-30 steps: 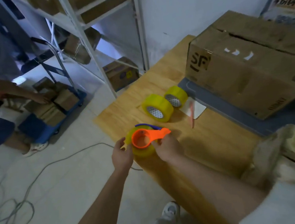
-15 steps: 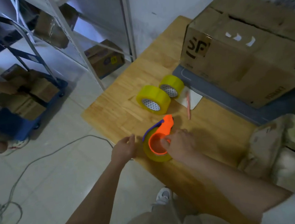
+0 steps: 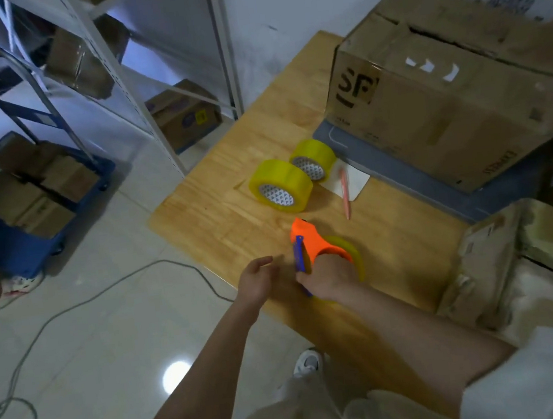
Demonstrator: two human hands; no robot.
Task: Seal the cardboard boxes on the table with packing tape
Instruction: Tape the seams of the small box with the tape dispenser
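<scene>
- At the near edge of the wooden desk, the right hand gripped an orange tape dispenser loaded with a yellowish roll; its fingers curled into the dispenser's ring, and the orange nose pointed away from the person.
- A blue blade strip ran along the dispenser's left side, just beside the right hand's knuckles.
- The left hand hovered just left of the dispenser, holding nothing, its grip loosely spread with the fingers relaxed and slightly curled.
- Farther along the desk, two spare yellow tape rolls stood on edge, touching one another (the cores showed a triangle pattern).
- Just right of the rolls lay a pink pen, partly on a white slip of paper.
- A large cardboard box marked "SF" sat on a grey mat at the far right of the desk; a dark gap showed between its top flaps.
- A second, paler box stood at the near right corner, partly out of view.
- On the floor to the left stood a blue cart stacked with small boxes, a metal shelf rack, and a loose grey cable.
</scene>
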